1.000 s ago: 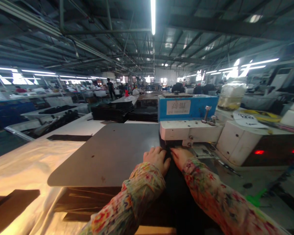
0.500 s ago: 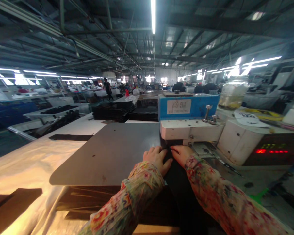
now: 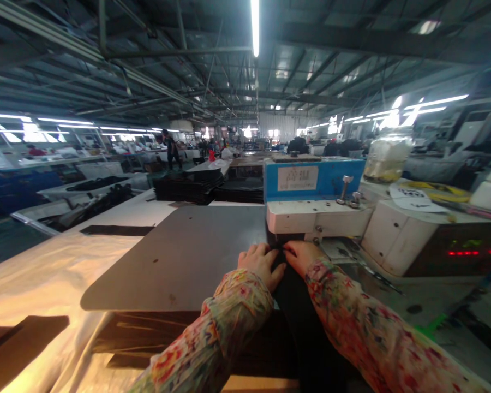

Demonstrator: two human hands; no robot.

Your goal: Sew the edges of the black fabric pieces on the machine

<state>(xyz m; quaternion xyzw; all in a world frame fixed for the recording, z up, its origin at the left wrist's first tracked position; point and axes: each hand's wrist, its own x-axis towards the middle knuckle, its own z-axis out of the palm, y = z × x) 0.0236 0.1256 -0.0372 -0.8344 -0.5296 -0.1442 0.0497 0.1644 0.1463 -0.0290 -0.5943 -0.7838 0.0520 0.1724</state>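
A long black fabric strip [image 3: 297, 305] runs from the lower edge up under the white head of a blue-topped machine [image 3: 319, 218]. My left hand [image 3: 261, 265] lies at the strip's left side, over the edge of a grey metal plate [image 3: 180, 256], fingers bent and thumb on the fabric. On the right side, my right hand [image 3: 301, 256] pinches the strip's edge just in front of the machine head. The fingertips of both hands are close together, and the fabric under them is partly hidden.
Stacks of black pieces [image 3: 188, 185] lie beyond the plate. Brown pieces [image 3: 24, 346] are at the lower left. At right stand a control box [image 3: 425, 240] with red digits and a jar [image 3: 388, 158]. A person [image 3: 172, 150] is far back.
Both hands keep nearly the same pose at the fabric. The distant person has moved left, and the red display digits look different. The view has shifted very slightly.
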